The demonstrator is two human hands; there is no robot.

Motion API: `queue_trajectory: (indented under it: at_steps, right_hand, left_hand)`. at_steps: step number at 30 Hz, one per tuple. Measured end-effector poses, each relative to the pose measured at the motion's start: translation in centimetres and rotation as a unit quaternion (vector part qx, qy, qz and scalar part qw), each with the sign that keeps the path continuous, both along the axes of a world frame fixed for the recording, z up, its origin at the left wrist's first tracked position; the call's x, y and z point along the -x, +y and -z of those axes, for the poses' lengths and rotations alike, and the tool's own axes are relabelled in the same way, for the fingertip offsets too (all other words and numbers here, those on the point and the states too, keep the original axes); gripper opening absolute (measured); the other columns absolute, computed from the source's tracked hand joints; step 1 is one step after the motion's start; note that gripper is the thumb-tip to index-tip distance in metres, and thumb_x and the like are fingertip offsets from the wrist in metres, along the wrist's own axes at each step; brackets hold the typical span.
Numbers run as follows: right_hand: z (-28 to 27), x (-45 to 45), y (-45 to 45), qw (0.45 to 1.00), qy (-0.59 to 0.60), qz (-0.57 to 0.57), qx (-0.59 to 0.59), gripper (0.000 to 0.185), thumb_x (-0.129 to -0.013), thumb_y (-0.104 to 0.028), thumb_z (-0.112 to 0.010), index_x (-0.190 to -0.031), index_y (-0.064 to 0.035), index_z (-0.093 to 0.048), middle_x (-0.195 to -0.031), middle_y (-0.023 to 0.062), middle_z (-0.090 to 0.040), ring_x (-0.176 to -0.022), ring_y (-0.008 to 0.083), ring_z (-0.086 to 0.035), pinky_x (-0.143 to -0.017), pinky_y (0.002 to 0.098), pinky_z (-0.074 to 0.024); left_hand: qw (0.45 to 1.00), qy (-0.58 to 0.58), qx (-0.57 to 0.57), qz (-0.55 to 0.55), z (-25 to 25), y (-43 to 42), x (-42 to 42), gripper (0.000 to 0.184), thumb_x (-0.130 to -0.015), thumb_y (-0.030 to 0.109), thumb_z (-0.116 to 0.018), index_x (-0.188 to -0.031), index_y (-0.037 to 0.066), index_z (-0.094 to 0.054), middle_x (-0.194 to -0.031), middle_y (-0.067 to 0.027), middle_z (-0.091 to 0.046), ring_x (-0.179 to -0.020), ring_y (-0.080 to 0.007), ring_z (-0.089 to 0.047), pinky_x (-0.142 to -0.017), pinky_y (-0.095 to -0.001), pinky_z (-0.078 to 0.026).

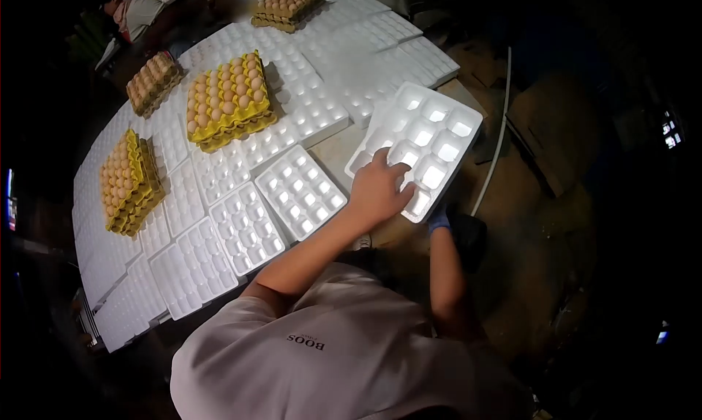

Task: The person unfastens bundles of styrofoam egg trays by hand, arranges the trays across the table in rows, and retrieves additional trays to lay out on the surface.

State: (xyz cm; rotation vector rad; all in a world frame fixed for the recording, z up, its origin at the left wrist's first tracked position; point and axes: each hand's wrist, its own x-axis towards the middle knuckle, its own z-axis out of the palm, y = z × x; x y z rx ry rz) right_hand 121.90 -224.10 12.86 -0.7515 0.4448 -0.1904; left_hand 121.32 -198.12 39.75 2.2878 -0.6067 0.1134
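A white foam tray [422, 137] with rows of square wells is tilted off the table's right edge. My left hand [378, 189] is bare and lies over the tray's near left part, its bent fingers and thumb dipping into the wells and gripping it. Under the tray's near right corner is my right hand [439, 219] in a blue glove; most of its fingers are hidden behind the tray, which it bears from below. Beside my left forearm, another empty foam tray [300, 192] lies flat on the table.
More white foam trays [246, 227] cover the table. On them stand egg-filled stacks: yellow cartons [229, 102], further yellow cartons [130, 184], brown cartons [153, 83] and a far stack [288, 7]. Another person [139, 14] is at the back left. A pale hose [499, 138] runs on the right.
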Motion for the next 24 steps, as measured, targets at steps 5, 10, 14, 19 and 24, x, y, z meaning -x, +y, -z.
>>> queue_trajectory:
  at_steps: [5,10,14,19,24]
  right_hand:
    - [3.0,-7.9,-15.9,0.993,0.079,-0.058,0.062,0.055,-0.11,-0.041,-0.045,-0.15,-0.0047,-0.046,-0.144,0.0085,-0.057,-0.128,0.0246,-0.058,-0.107,0.0374,-0.0495]
    - [-8.5,-8.2,-19.3,0.985,0.066,-0.06,0.148,0.058,-0.112,-0.046,-0.034,-0.154,-0.0063,-0.04,-0.146,0.0113,-0.054,-0.129,0.0252,-0.055,-0.108,0.0358,-0.0456]
    - [-5.7,-12.5,-22.5,0.774,-0.083,-0.186,0.6,0.057,-0.111,-0.044,-0.039,-0.153,-0.0056,-0.042,-0.142,0.0106,-0.057,-0.125,0.0236,-0.058,-0.104,0.0343,-0.048]
    - [-17.4,-14.5,-21.8,0.951,0.116,-0.208,0.198,0.061,-0.107,-0.035,-0.054,-0.155,-0.0013,-0.038,-0.149,0.0126,-0.052,-0.127,0.0252,-0.057,-0.105,0.0367,-0.0475]
    - [-24.1,-16.4,-19.7,0.678,-0.008,-0.251,0.691,0.126,-0.073,-0.057,-0.086,-0.161,0.0022,-0.018,-0.161,0.0354,-0.025,-0.151,0.0501,-0.026,-0.118,0.0517,-0.0365]
  left_hand:
    - [0.989,0.102,0.08,-0.065,-0.7,-8.0,-9.0,0.043,-0.085,0.038,-0.074,-0.115,0.007,-0.074,-0.119,-0.0221,-0.062,-0.099,-0.0394,-0.066,-0.087,-0.0457,-0.053]
    - [0.98,0.168,0.089,-0.057,1.2,-12.1,-13.7,0.039,-0.087,0.037,-0.073,-0.106,0.002,-0.073,-0.1,-0.0196,-0.065,-0.096,-0.0359,-0.064,-0.085,-0.0431,-0.051]
    - [0.964,0.206,0.095,-0.137,5.3,-13.6,-15.1,0.059,-0.087,0.047,-0.071,-0.121,0.0,-0.07,-0.115,-0.0206,-0.065,-0.111,-0.0369,-0.063,-0.095,-0.0429,-0.05]
    - [0.93,0.206,0.165,-0.254,8.6,-15.3,-14.0,0.061,-0.085,0.043,-0.076,-0.126,-0.003,-0.068,-0.13,-0.0255,-0.061,-0.117,-0.037,-0.062,-0.099,-0.0415,-0.049]
    - [0.93,0.2,0.173,-0.256,8.2,-17.1,-14.3,0.056,-0.086,0.032,-0.079,-0.127,-0.004,-0.068,-0.146,-0.0301,-0.049,-0.12,-0.0375,-0.062,-0.097,-0.0425,-0.053]
